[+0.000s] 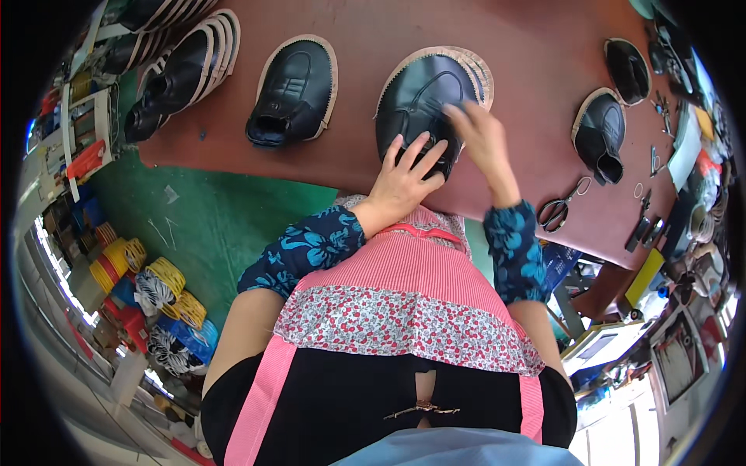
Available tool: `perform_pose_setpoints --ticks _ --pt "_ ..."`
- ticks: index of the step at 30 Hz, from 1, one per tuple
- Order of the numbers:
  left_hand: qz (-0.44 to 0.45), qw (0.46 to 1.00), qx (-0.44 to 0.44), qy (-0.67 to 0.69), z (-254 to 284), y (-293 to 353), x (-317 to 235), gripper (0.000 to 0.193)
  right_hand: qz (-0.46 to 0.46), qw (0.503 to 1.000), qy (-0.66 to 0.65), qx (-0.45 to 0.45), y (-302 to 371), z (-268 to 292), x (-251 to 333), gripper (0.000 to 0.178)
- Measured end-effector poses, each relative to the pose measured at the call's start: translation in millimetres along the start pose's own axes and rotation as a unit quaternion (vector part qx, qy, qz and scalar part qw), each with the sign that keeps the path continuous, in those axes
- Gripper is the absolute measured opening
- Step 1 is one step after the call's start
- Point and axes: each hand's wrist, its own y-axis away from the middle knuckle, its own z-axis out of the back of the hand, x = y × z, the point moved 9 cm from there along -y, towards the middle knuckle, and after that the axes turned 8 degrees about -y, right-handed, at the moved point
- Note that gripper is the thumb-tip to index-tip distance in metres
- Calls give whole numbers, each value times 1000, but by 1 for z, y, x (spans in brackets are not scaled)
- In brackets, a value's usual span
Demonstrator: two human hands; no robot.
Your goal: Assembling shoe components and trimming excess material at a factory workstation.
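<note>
A black leather shoe upper (423, 97) lies on a tan, stitched sole piece at the near edge of the brown table (373, 31). My left hand (404, 175) presses flat on its heel end with fingers spread. On the upper's right side rests my right hand (478, 136), fingers bent against the leather. Both forearms wear blue flowered sleeve covers. Whether the right hand pinches anything is hidden by motion blur.
Another black upper (291, 89) lies to the left, with a stack of several more (175, 66) beyond it. Two uppers (602, 132) sit to the right. Scissors (561, 206) and small tools lie near the right edge. Coils of yellow cord (159, 283) sit on the green floor.
</note>
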Motion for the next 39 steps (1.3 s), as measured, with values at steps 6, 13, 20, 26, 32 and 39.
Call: perform_pose_setpoints --ticks 6,13,20,26,32,39 --pt "47 998 -24 29 -18 1 15 10 83 939 296 155 -72 -109 10 45" --pt "79 995 -51 33 -27 11 22 8 37 929 305 207 -72 -133 10 46" --pt "86 994 -52 50 -27 12 35 5 48 879 317 353 -63 -127 4 49" --pt "69 995 -47 62 -27 4 31 5 85 916 302 250 -83 -145 22 47" --pt "81 994 -54 50 -18 21 35 7 -44 921 239 303 -30 -42 -36 40" --pt "89 988 -107 73 108 59 70 36 -262 959 109 -8 86 76 -193 47"
